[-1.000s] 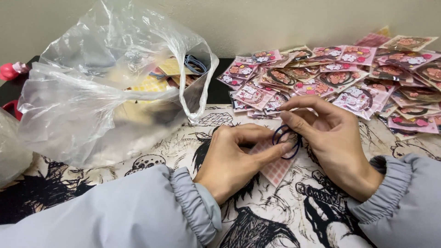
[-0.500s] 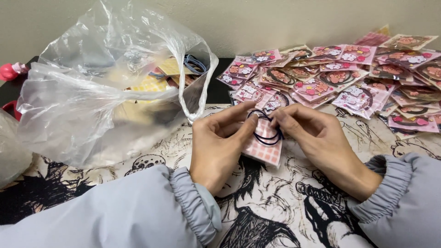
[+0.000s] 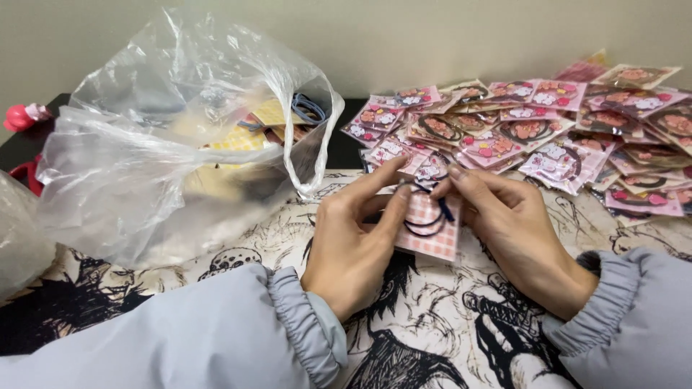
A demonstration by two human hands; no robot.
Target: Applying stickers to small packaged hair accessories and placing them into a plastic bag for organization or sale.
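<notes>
Hands meet over a pink checked card [image 3: 432, 234], which sits between them and just above the mat. Left hand [image 3: 353, 245] pinches the card's left edge, thumb on the front face and fingers curled behind, index finger stretched up toward the top corner. Right hand [image 3: 515, 230] holds the right edge, its thumb and forefinger nipping a dark hair tie [image 3: 425, 216] that loops across the card's face; the tie lies under both thumbs, touching the card. Both wrists rest low, palms turned inward toward each other, knuckles outward, with grey cuffed sleeves [image 3: 303, 331] running back toward the wearer.

Under the hands lies a mat [image 3: 432, 338] printed with black-and-white comic drawings. Beyond the right hand, and spreading far to its right, is a pile of finished cards [image 3: 548, 137], pink and patterned, overlapping one another, each carrying a tie. Beyond the left hand and to its left slumps a clear plastic bag [image 3: 166, 158], mouth open toward the hands, with yellow cards and blue ties showing inside. Well apart on the far left a small pink-red object [image 3: 21, 117] sits on the dark table edge; what it is cannot be told
</notes>
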